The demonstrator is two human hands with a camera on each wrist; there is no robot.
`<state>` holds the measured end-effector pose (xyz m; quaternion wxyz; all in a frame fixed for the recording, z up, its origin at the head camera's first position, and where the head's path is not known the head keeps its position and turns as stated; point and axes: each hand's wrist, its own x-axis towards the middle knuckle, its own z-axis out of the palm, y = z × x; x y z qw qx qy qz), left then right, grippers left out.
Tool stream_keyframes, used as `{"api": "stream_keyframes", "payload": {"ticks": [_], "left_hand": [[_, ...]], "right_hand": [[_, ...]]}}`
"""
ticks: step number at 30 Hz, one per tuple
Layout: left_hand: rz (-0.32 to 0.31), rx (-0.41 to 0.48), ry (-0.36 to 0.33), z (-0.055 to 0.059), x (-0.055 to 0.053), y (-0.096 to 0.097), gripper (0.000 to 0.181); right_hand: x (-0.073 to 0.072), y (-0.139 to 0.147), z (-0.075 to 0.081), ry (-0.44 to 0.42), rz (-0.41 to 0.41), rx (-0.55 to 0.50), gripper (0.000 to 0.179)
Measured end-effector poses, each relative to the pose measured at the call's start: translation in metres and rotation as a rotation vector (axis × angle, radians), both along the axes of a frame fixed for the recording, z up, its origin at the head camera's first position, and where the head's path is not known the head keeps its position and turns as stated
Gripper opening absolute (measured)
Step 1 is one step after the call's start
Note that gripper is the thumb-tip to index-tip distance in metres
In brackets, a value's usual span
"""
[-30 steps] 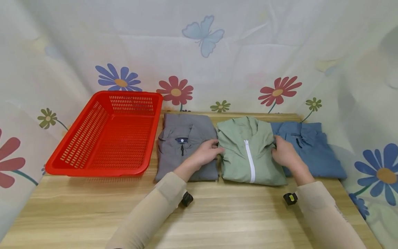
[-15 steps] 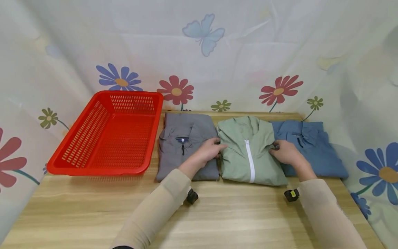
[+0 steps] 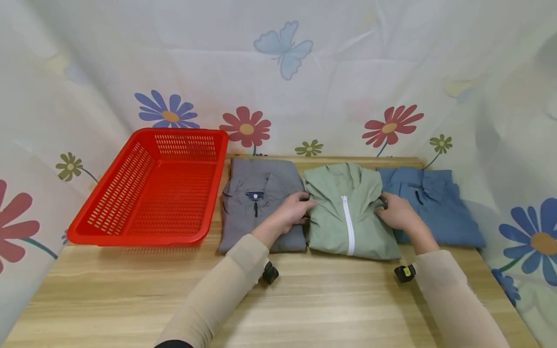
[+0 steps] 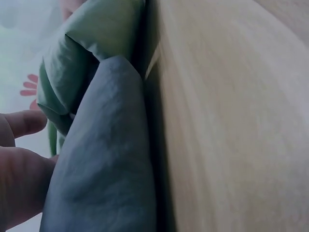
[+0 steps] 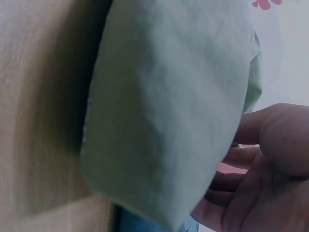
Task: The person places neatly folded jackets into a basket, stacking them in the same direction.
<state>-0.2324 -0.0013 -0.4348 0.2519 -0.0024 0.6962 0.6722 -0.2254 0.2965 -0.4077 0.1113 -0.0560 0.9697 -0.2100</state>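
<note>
A folded green jacket (image 3: 330,217) with a white zipper lies between two other folded garments. At its left edge my left hand (image 3: 290,212) holds it, thumb over the fabric and fingers tucked down beside it, above the grey garment. My right hand (image 3: 397,212) pinches the jacket's right edge, where a bit of fabric is gathered under the thumb. In the left wrist view, the thumb (image 4: 26,123) meets the green fold behind the grey garment (image 4: 104,154). The right wrist view has the right hand's fingers behind the jacket's side (image 5: 169,106), their tips hidden.
A red plastic basket (image 3: 213,193) stands on the wooden table (image 3: 330,299) at the left. To the jacket's left lies a folded grey garment (image 3: 261,169), to its right a blue one (image 3: 452,222). Behind hangs a flowered white curtain (image 3: 330,96).
My left hand has shifted slightly right, its thumb farther onto the jacket. My right hand has moved a little left and gathered the jacket's right edge. The jacket has hardly moved.
</note>
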Motion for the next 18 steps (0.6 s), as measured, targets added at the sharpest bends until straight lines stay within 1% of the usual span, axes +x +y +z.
{"api": "stream_keyframes", "payload": {"ticks": [3, 7, 14, 18], "left_hand": [[0.003, 0.015, -0.006, -0.0009, -0.0011, -0.0016, 0.055], [0.009, 0.030, -0.003, -0.0033, 0.0000, -0.0009, 0.052], [0.024, 0.046, 0.031, -0.0027, -0.0002, -0.0005, 0.051], [0.027, 0.039, 0.038, -0.0028, -0.0005, -0.0011, 0.050]], "right_hand": [[-0.0005, -0.0018, 0.0001, -0.016, -0.007, -0.013, 0.053], [0.0009, -0.0012, -0.0018, -0.029, -0.011, -0.038, 0.053], [0.0000, 0.0013, -0.0030, -0.004, -0.022, -0.106, 0.051], [-0.0001, 0.0025, -0.0045, -0.003, -0.033, -0.171, 0.049]]}}
